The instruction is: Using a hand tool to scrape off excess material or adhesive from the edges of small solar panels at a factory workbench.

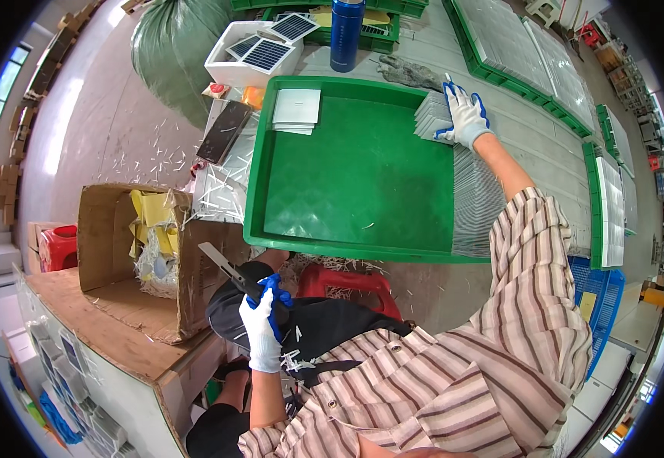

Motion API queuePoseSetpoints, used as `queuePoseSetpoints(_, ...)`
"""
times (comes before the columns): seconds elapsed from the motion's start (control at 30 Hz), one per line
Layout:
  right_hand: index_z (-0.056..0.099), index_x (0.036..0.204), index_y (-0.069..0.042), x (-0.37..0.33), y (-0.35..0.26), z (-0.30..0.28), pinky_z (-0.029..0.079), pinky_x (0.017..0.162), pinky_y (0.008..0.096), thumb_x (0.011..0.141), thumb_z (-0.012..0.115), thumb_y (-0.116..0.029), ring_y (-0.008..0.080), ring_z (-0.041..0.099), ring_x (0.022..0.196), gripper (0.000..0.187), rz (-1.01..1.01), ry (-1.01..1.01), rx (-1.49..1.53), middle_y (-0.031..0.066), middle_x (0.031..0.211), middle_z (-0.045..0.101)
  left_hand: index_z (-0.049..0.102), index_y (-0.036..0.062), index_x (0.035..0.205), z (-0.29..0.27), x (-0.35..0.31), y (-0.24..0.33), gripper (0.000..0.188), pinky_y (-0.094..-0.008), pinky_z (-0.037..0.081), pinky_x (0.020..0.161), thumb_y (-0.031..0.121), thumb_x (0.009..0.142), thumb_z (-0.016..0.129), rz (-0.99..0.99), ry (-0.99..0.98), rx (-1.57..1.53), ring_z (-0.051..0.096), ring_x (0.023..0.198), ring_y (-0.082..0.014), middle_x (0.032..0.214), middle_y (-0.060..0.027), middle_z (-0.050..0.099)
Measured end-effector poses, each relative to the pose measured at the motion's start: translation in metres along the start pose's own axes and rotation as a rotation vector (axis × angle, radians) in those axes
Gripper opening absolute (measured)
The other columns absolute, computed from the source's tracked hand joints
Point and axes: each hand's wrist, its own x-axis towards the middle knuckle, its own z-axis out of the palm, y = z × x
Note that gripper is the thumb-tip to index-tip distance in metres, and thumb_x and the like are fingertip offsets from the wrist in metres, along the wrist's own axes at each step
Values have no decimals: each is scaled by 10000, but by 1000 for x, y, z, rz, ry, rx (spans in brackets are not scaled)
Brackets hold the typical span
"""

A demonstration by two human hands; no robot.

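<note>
My left hand (262, 324), in a white glove with blue on the palm side, is closed around a utility knife (229, 272) above my lap. Its wide blade points up and to the left. At the far right corner of a green tray (359, 248), my gloved right hand (465, 114) rests against a fanned group of thin white panels (432, 117) with fingers spread. Toward me from that hand, a long row of thin panels (475, 206) stands packed along the tray's right side. A few white square panels (296, 107) lie in the far left corner.
Left of the tray are a phone (224, 132), white scrap strips and a white foam box (233, 61) with small solar panels. A blue bottle (346, 38) stands behind. A cardboard box (133, 259) holds scraps. Green crates (492, 72) lie at right; a red stool (351, 286) is below.
</note>
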Motion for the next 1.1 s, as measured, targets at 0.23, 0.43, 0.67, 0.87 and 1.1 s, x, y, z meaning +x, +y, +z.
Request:
queuePoseSetpoints(0.23, 330, 1420, -168, 22, -63, 23, 151, 1110, 563, 916, 461, -343, 209, 306, 1364, 549, -480, 87, -731, 64, 1459, 365, 605, -2, 1006, 3, -2, 2, 220, -241, 454, 571, 167, 868, 635, 2, -7, 13, 568, 611, -130, 733, -51, 600)
queuePoseSetpoints(0.43, 522, 1305, -123, 19, -72, 29, 261, 1029, 600, 887, 444, -352, 290, 430, 1264, 483, -528, 52, -972, 73, 1342, 504, 604, -21, 1019, 3, -10, 6, 221, -248, 457, 577, 148, 877, 621, 15, 5, -13, 560, 611, -122, 757, -51, 604)
queuePoseSetpoints(0.67, 458, 1358, -135, 3, -82, 5, 197, 1083, 576, 936, 407, -329, 267, 377, 1316, 467, -341, -215, -1085, 52, 1414, 436, 613, -31, 1016, -12, -19, 7, 208, -253, 456, 595, 128, 882, 607, 7, 62, 22, 555, 622, -122, 776, -57, 616)
queuePoseSetpoints(0.87, 478, 1338, -132, 22, -66, 22, 227, 1078, 547, 925, 435, -342, 234, 408, 1292, 466, -469, -55, -996, 61, 1393, 462, 615, -33, 1026, -6, -22, 8, 212, -261, 459, 579, 125, 884, 602, 55, 34, 38, 558, 621, -127, 748, -54, 608)
queuePoseSetpoints(1.1, 297, 1412, -163, 16, -23, 12, 204, 1115, 493, 663, 755, -334, 292, 379, 1288, 895, -466, 255, -311, 132, 1393, 392, 594, -41, 1043, -20, -30, 3, 245, -250, 461, 601, 137, 875, 611, 53, 59, -41, 554, 631, -130, 778, -58, 595)
